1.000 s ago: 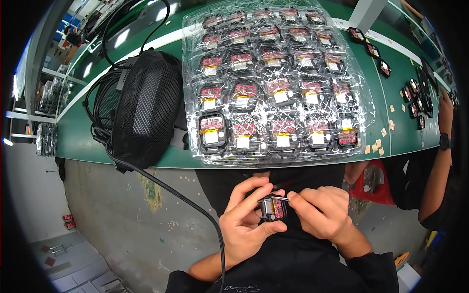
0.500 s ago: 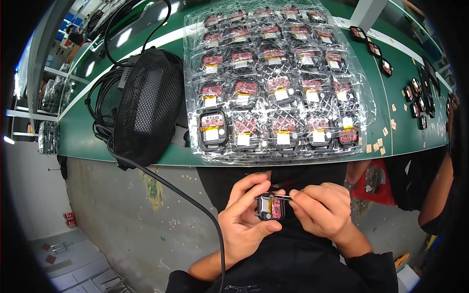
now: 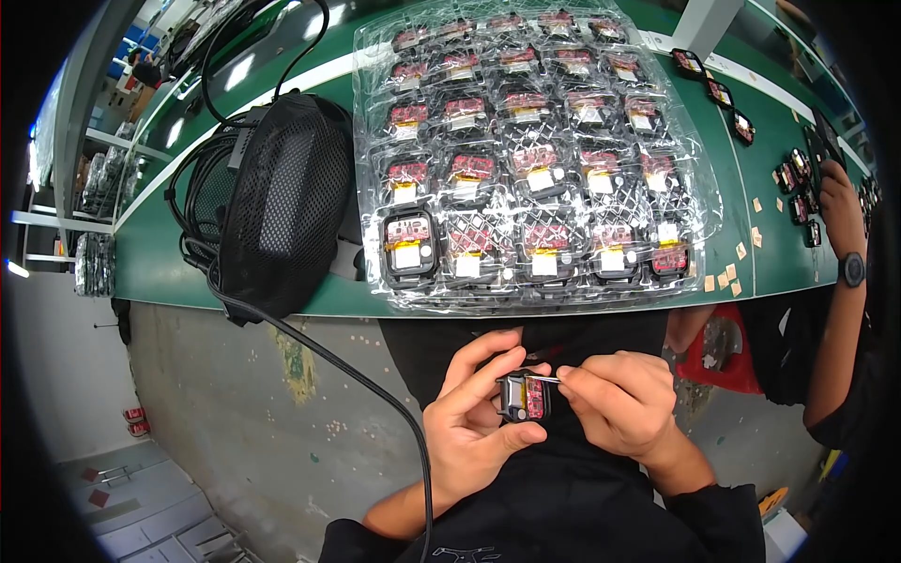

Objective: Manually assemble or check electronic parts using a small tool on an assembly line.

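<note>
The left hand (image 3: 474,413) grips a watch case (image 3: 511,413) beyond the near edge of the green table (image 3: 328,296); the right hand (image 3: 624,403) pinches a thin metal tool (image 3: 547,378) at its rim. The case is open, its red board (image 3: 536,400) uncovered; closure is not yet done.

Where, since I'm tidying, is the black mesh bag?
In the head view, the black mesh bag lies at left on the green bench, between coiled cable and plastic tray.

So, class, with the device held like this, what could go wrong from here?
The left grip holds the open watch-like device away from the green bench, so a slip might drop it. A thin tool in the right grip, close to the exposed red circuit board, could scratch it. The black cable crossing in front of the left forearm might snag.
</note>
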`<state>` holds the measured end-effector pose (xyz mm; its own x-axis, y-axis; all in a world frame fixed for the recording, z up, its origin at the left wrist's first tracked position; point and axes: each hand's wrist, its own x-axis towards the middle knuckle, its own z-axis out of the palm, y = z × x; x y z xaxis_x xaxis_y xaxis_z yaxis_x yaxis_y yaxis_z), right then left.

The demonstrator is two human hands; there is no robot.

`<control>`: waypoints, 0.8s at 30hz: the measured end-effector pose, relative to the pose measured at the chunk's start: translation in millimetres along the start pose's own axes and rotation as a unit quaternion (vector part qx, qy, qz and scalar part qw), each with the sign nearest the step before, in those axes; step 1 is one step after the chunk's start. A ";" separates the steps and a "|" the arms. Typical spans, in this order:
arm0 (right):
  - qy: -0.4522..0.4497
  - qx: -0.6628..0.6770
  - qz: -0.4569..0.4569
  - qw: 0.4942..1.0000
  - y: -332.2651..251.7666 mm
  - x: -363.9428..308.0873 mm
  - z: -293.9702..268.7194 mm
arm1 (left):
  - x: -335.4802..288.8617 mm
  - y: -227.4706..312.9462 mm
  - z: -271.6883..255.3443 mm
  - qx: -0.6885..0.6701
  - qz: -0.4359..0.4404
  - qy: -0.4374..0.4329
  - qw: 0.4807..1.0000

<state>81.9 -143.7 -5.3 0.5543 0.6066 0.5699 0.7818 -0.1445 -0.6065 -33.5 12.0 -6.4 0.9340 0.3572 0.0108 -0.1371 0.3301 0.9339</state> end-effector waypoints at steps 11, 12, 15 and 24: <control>0.016 -0.019 0.005 1.000 -4.0 -7.9 6.5 | -4.4 -2.8 3.7 -0.008 -0.007 0.019 1.000; 0.016 -0.020 0.006 1.000 -4.0 -8.0 6.4 | -4.6 -3.5 4.1 -0.008 -0.012 0.027 1.000; 0.002 -0.041 -0.012 0.999 -3.5 -7.8 5.1 | -3.6 -3.6 5.7 -0.008 -0.003 0.034 0.999; 0.001 0.027 0.001 1.000 -5.7 13.2 -21.7 | 2.7 20.1 -4.9 0.108 0.126 -0.004 0.986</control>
<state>90.9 -151.8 17.7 0.5563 0.6048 0.5698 0.7645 -0.1038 -0.6362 -35.4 23.8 10.6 0.8823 0.3964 0.2538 -0.2919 0.0377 0.9557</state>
